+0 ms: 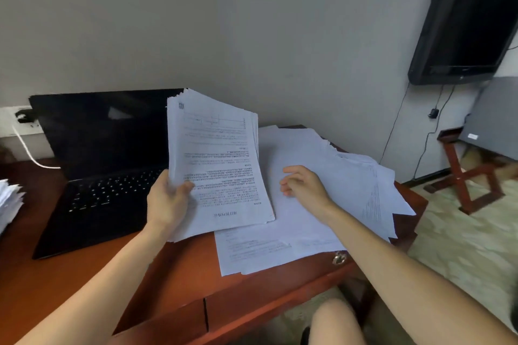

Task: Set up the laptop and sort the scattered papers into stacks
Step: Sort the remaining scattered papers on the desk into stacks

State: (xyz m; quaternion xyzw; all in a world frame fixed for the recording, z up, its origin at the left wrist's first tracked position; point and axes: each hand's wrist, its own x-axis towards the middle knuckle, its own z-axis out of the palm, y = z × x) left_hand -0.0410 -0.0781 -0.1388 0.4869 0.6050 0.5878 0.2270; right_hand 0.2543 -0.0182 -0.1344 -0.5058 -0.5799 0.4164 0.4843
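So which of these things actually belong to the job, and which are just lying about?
Job: open laptop, sheaf in left hand, scattered papers under right hand, stack at left edge of desk.
Lying about: wall television, wooden stand.

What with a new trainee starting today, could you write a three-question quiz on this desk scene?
1. True or false: the laptop is open and its screen is dark.
2. Which hand grips the raised stack? A: left. B: right. C: both.
3. Fill in: beside the laptop, under the right hand, the desk is covered by scattered ____.

Key
1. True.
2. A: the left hand holds it by its lower edge; the right hand holds nothing.
3. papers.
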